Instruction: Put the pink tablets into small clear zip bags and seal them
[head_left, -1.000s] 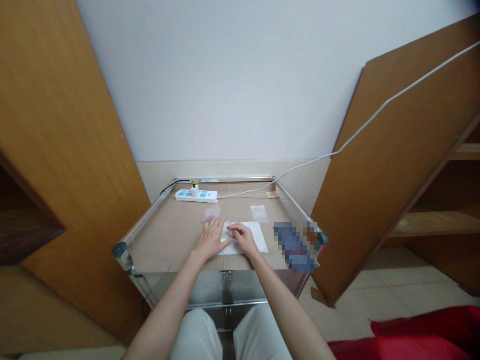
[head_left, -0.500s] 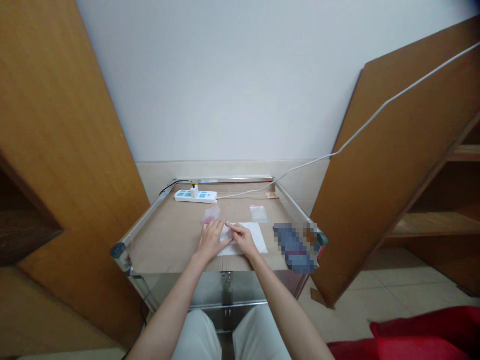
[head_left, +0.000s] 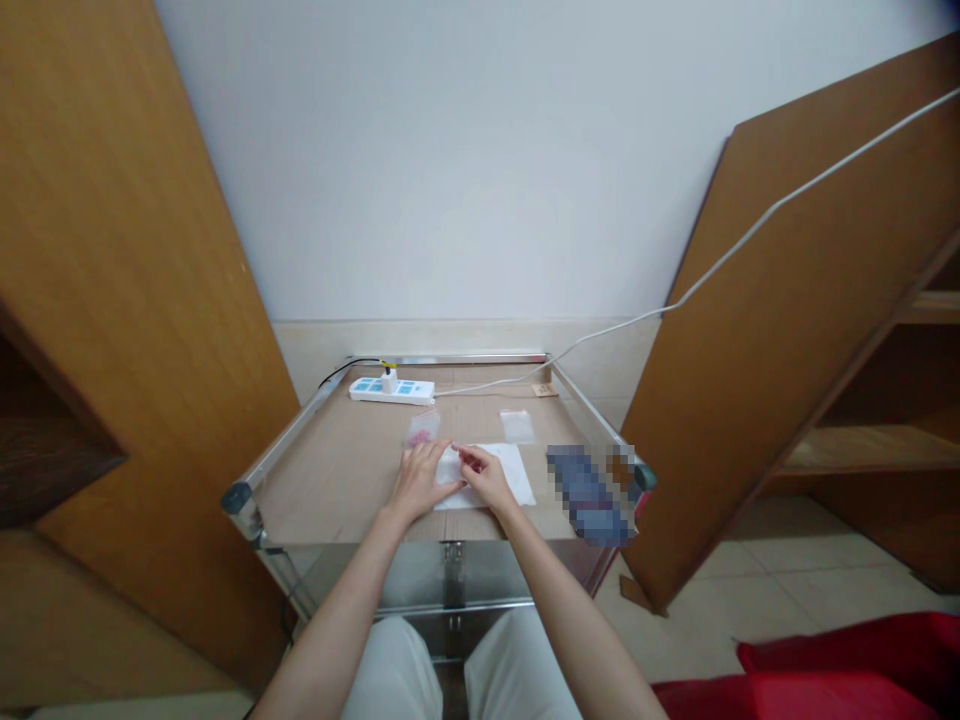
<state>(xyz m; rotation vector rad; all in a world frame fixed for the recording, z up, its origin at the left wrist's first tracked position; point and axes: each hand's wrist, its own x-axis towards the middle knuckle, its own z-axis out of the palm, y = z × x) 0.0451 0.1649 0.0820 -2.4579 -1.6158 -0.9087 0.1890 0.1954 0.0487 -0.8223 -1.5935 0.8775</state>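
Against a plain white wall, between two tilted wooden panels, a person is working at a cardboard-topped desk on a steel frame. The left hand's fingers are lying flat and close together, open rather than gripping, and are pressing on a small piece of thin white material. The right hand's fingers are curling inward, with their tips resting on that same piece, though from here I cannot tell whether they are actually pinching it. The piece is sitting on a white paper sheet, near the middle of the desk and partly hidden by both hands. It looks light, soft and easily creased, and probably inclined to slide on the paper, so I would hold it down with a flat hand and lift it by a free edge.

Just beyond the left hand, a small clear bag of pink contents is lying on the cardboard, and farther right an empty-looking clear bag is lying beyond the paper. To the right, a blurred blue object is resting near the desk's edge. At the far side, a white power strip is sitting beside a small tan tag, and a white cable is rising toward the right panel.
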